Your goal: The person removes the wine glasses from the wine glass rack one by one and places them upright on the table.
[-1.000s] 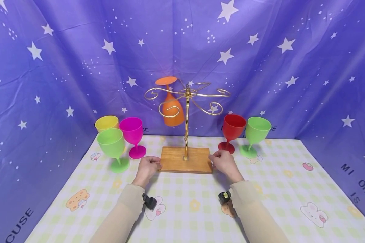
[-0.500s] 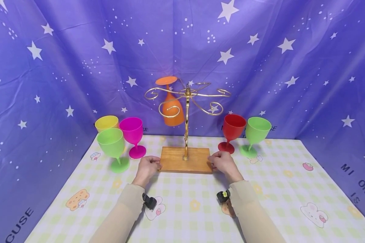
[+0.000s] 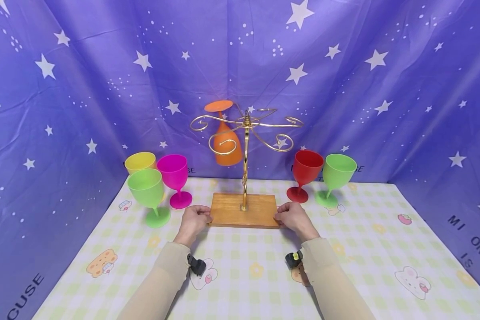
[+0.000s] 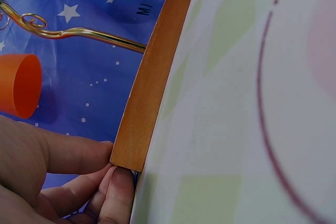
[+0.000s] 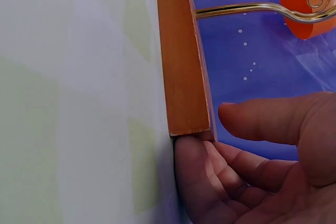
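A wine glass rack with a gold post and curled arms stands upright on its wooden base (image 3: pixel 244 218) at mid-table. An orange goblet (image 3: pixel 227 144) hangs upside down from a back left arm. At the base's left end my left hand (image 3: pixel 194 223) pinches the corner, thumb on the upper edge and fingertips against the end, as the left wrist view shows. My right hand (image 3: pixel 297 219) holds the right end; in the right wrist view its fingers curl against the end face and the thumb (image 5: pixel 257 119) sits just off the top edge.
Left of the rack stand upright goblets: yellow (image 3: pixel 140 162), light green (image 3: pixel 147 189) and magenta (image 3: pixel 174 173). A red goblet (image 3: pixel 307 166) and another light green goblet (image 3: pixel 339 172) stand to its right. A starry purple curtain (image 3: pixel 240 53) encloses the checked tablecloth (image 3: pixel 256 293).
My right hand has shifted slightly toward me along the base's right end, its fingers regripping. The left hand, the rack and the goblets look unmoved.
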A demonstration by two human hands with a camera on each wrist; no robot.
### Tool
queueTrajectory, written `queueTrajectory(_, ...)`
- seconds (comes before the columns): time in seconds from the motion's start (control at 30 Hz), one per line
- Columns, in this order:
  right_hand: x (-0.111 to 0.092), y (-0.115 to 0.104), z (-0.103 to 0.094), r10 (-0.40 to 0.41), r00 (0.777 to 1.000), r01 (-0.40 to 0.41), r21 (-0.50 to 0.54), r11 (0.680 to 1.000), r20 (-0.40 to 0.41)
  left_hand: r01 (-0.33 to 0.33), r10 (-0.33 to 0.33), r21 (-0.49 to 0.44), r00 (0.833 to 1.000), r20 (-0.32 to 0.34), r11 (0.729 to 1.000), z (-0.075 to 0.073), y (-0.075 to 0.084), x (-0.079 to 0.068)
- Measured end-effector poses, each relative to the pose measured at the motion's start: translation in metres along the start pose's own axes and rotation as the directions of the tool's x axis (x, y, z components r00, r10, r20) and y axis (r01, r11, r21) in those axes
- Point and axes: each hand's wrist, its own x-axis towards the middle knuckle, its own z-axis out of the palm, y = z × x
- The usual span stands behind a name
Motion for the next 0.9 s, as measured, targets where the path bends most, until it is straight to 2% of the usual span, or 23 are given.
queueTrajectory(0.23,0.001,0.002,0.000,-0.004,1.000,0.004,-0.052,0.999,-0.007,-0.009,0.009,0.007,1.000,0.002,1.000,0.000,0.000,0.000)
queueTrajectory(0.9,0.003,0.004,0.001,-0.014,1.000,0.013,-0.061,0.998,-0.011,0.019,-0.018,-0.006,0.999,0.047,1.000,-0.005,0.010,-0.004)
